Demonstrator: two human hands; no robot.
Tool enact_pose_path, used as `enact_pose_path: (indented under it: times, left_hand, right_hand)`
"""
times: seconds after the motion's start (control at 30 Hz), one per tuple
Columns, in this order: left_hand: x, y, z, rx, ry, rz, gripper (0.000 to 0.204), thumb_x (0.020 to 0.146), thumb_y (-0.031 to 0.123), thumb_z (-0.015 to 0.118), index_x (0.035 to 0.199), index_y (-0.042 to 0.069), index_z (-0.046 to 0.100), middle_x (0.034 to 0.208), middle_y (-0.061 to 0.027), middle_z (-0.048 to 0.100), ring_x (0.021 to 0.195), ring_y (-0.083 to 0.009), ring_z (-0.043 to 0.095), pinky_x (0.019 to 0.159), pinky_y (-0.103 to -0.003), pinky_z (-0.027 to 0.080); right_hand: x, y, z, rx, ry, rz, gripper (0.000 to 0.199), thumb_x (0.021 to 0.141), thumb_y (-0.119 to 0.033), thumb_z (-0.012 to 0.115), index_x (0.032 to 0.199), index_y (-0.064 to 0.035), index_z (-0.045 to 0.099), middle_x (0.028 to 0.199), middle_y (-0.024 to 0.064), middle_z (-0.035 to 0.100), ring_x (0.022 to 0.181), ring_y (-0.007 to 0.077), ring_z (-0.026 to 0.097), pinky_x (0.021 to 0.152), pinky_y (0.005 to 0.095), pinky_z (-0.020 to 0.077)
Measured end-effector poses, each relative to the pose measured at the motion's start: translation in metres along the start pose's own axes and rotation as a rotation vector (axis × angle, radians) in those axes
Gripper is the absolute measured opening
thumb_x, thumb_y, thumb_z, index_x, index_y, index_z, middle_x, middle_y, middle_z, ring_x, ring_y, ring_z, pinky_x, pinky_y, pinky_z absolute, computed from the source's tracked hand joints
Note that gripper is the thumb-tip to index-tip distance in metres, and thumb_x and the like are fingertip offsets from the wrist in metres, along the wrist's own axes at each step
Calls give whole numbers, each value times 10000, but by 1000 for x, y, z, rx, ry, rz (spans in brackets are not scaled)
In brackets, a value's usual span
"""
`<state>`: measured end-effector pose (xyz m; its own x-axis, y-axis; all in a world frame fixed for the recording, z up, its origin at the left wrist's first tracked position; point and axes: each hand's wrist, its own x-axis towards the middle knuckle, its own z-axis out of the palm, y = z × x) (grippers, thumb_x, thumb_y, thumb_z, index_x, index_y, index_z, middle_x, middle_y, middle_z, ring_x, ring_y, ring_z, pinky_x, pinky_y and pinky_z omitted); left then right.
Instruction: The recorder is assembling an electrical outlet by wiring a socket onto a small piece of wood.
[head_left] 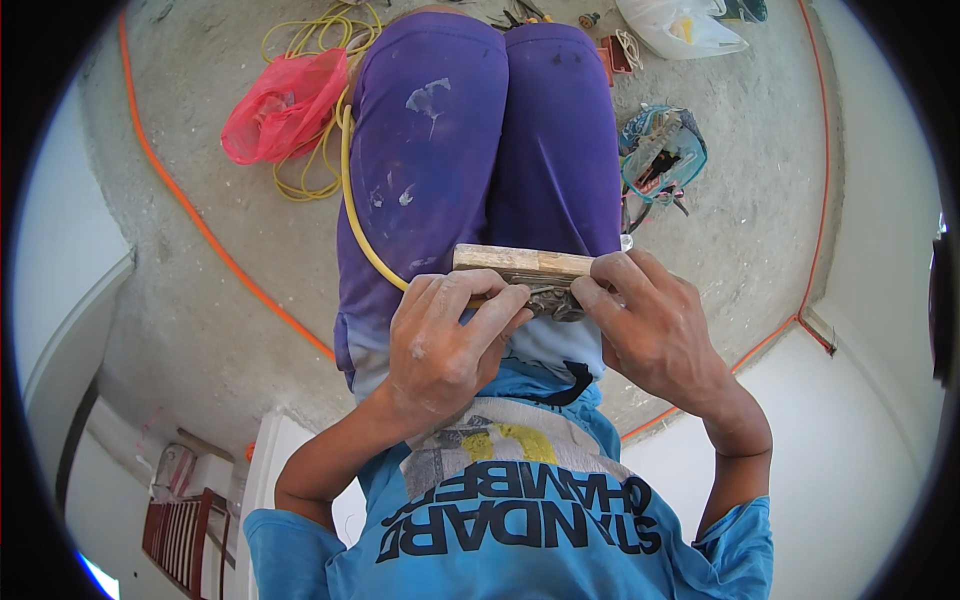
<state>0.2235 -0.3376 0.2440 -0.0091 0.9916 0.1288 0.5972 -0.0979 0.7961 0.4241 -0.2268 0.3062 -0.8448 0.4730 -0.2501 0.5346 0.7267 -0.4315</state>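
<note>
Wooden block (522,261) is held over the purple pants (430,130), left hand (445,330) and right hand (655,310) both clamped on it. From here I see yellow cable (352,200) and a pink plastic bag (283,110) by the pants' left leg.

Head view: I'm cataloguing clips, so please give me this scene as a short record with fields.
Held: wooden-edged block, dark material at its near side
Left: left hand, fingers bent at the block
Right: right hand, at its right end
Near left hand: yellow tube or cable
Legwear: purple trousers
Floor, left: pink bag
Floor, right: white bag
</note>
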Motion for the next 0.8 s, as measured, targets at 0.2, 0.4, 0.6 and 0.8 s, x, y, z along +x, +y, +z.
enact_pose_path:
  times: [0.2,0.4,0.6,0.8]
  left_hand:
    - [-5,-4,-8,47,-49,29,219,824,150,831,1025,72,793,926,-36,694,799,-194,617,762,-359,429]
    - [1,3,-7,-67,-15,-64,163,802,141,837,947,73,804,842,-9,683,749,-174,590,727,-353,397]
    - [2,3,-1,-126,5,-87,136,799,137,836,918,83,801,809,9,670,721,-161,575,725,-357,373]
    - [5,1,0,-160,15,-109,149,778,138,848,913,102,797,764,23,652,695,-151,569,702,-342,365]
  right_hand:
    - [0,-10,-1,-91,-48,-29,325,742,-65,716,1042,52,674,976,115,566,861,222,582,610,330,552]
    - [3,-17,-4,-110,-75,18,317,737,-30,698,1036,69,664,963,126,563,853,228,584,604,335,546]
    - [1,-30,-1,-92,-23,158,292,738,66,739,1015,25,655,901,125,566,758,265,613,591,384,526]
    - [7,-34,-8,-24,-20,270,153,806,48,730,947,15,681,811,114,606,654,266,641,579,379,526]
